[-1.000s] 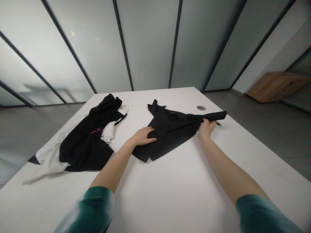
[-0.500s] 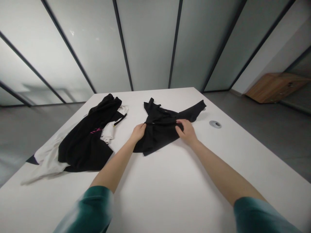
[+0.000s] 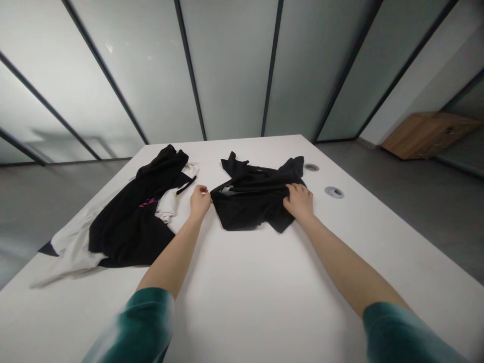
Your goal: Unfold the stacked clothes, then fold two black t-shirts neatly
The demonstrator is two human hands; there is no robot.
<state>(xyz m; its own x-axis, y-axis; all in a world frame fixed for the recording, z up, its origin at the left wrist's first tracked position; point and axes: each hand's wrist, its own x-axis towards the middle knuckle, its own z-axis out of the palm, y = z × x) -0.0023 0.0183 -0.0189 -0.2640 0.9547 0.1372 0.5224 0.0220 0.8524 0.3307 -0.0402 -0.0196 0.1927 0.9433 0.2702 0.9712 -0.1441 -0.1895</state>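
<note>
A black shirt (image 3: 249, 209) lies crumpled on the white table in front of me, with short sleeve-like parts sticking out at its far corners. My left hand (image 3: 200, 200) pinches the shirt's left edge between thumb and fingers, and a light patch shows in the fold beside it. On the opposite side, my right hand (image 3: 300, 201) is closed over the cloth, fingers curled on top and the thumb toward the near side. Part of the fabric under the right hand is hidden.
Left of the shirt is a heap of clothes: a black garment (image 3: 132, 227) with pink marking over white cloth (image 3: 71, 252). Two round grommets (image 3: 334, 192) sit in the white table (image 3: 264, 292) at the right. Beyond stand frosted glass panels (image 3: 234, 65) and a wooden cabinet (image 3: 427, 133).
My hands have moved apart, the left one leftward and the right one slightly rightward. The shirt's near part is spread wider, its far right sleeve has drawn in, and a second grommet is uncovered.
</note>
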